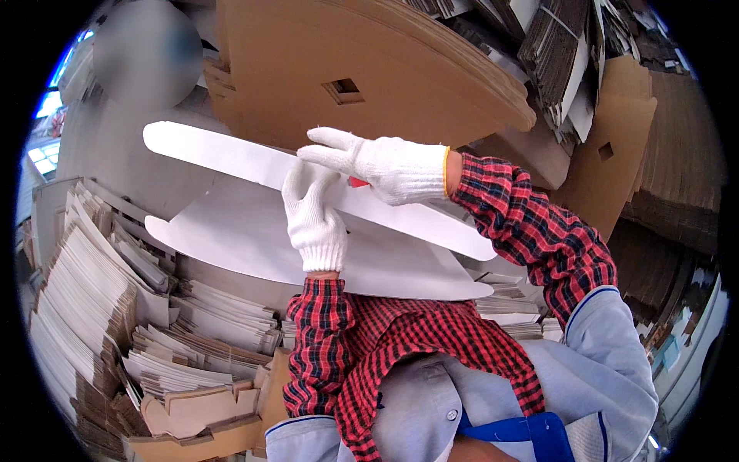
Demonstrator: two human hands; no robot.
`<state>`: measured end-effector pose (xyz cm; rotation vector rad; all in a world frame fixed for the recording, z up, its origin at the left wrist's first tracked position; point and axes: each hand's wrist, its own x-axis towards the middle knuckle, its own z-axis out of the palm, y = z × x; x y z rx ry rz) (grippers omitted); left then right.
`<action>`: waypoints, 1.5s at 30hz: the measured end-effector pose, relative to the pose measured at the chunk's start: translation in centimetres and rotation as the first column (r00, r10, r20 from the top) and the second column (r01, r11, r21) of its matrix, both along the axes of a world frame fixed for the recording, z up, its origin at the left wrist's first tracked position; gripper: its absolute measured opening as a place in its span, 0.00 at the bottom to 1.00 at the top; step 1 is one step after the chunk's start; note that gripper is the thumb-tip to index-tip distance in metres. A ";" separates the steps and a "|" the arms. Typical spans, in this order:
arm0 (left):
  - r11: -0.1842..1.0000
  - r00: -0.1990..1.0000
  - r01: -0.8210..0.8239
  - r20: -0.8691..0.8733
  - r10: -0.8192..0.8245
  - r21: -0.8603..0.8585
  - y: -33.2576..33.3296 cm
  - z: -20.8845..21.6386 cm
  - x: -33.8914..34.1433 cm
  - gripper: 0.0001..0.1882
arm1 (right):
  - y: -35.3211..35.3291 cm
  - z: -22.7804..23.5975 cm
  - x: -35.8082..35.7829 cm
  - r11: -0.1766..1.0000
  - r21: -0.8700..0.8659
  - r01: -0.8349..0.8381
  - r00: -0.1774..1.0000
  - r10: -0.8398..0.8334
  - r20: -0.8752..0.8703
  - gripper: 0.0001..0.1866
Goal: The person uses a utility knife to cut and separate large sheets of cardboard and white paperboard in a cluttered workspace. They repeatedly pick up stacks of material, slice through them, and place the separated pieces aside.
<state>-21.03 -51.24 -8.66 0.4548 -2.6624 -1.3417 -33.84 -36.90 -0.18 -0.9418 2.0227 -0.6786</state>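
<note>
A white cardboard sheet (231,242) lies in front of my body, with a long upright or folded white strip (223,154) running across behind it. My left hand (314,215), in a white knit glove, has its fingers bent over the strip's near edge and grips it. From the right, my right hand (392,165), gloved too, reaches over the strip with its fingers stretched out, their tips next to my left fingers. A small red patch (358,182) shows under the right palm; I cannot tell what it is.
Beyond the strip stands a stack of large brown cardboard sheets (285,61) with a diamond-shaped hole. Piles of cut white cardboard (85,285) fill the lower left. More brown stacks (677,146) rise on the right. A blurred round shape (146,54) covers the upper left.
</note>
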 end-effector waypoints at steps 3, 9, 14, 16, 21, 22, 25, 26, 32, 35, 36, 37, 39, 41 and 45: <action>0.936 0.990 -0.025 0.138 -0.025 0.351 -0.2 -0.1 -0.2 0.17 | -0.5 1.6 -0.1 0.988 0.124 -0.087 0.993 0.095 -0.065 0.51; 0.897 0.972 0.023 0.199 -0.123 0.441 -0.6 1.6 -0.8 0.18 | -1.0 -1.4 0.9 0.991 -0.051 -0.122 0.938 0.099 -0.332 0.46; 0.816 0.987 -0.066 0.158 -0.031 0.574 -1.6 0.2 -0.6 0.20 | -2.6 -0.6 0.6 0.980 0.111 -0.165 0.913 0.194 -0.358 0.32; 0.685 0.974 -0.169 0.225 0.008 0.709 -1.0 1.6 -1.2 0.18 | -2.3 -1.4 0.6 0.981 0.131 -0.143 0.911 0.182 -0.370 0.29; 0.766 0.979 -0.139 0.201 0.013 0.627 -1.6 1.0 -0.7 0.15 | -1.2 -2.9 -0.1 0.966 0.222 -0.132 0.918 0.204 -0.341 0.30; 0.766 0.978 -0.146 0.207 0.018 0.626 -2.1 0.8 -0.5 0.15 | -0.6 -2.8 -0.6 0.966 0.221 -0.133 0.913 0.206 -0.352 0.30; 0.793 0.986 -0.087 0.165 -0.017 0.603 -3.1 -0.3 0.4 0.13 | 3.3 -4.4 -1.9 0.988 0.083 -0.132 0.968 0.146 -0.203 0.18; 0.764 0.987 -0.071 0.157 -0.040 0.642 -3.7 -0.7 0.6 0.12 | 3.7 -3.8 -2.2 0.995 0.016 -0.098 0.994 0.099 -0.043 0.18; 0.680 0.998 0.030 0.020 -0.065 0.733 -4.6 -2.5 1.0 0.15 | 2.4 -3.1 -2.5 0.994 0.109 -0.028 0.999 0.023 0.048 0.24; 0.548 0.998 -0.056 0.037 0.045 0.834 -4.3 -2.8 1.3 0.19 | 2.7 -3.8 -3.8 0.988 0.056 -0.144 0.990 0.144 0.005 0.21; 0.575 0.997 -0.075 0.057 0.051 0.815 -4.3 -2.7 1.3 0.21 | 2.6 -3.5 -3.8 0.973 0.116 -0.200 0.979 0.202 -0.002 0.21; 0.601 0.996 -0.094 0.076 0.056 0.794 -4.2 -2.7 1.4 0.22 | 2.3 -3.0 -4.0 0.951 0.176 -0.255 0.966 0.260 -0.005 0.21; 0.567 0.995 -0.096 0.072 0.063 0.818 -4.1 -2.9 1.2 0.22 | 1.6 -2.5 -4.0 0.896 0.296 -0.332 0.939 0.344 0.010 0.20; 0.532 0.995 -0.095 0.072 0.064 0.842 -4.0 -3.0 1.1 0.22 | 1.1 -2.5 -3.5 0.890 0.284 -0.358 0.924 0.382 -0.033 0.19; 0.522 0.991 -0.130 0.099 0.086 0.843 -4.4 -3.0 1.4 0.22 | -0.7 -4.3 -3.0 0.833 0.365 -0.415 0.858 0.492 -0.148 0.18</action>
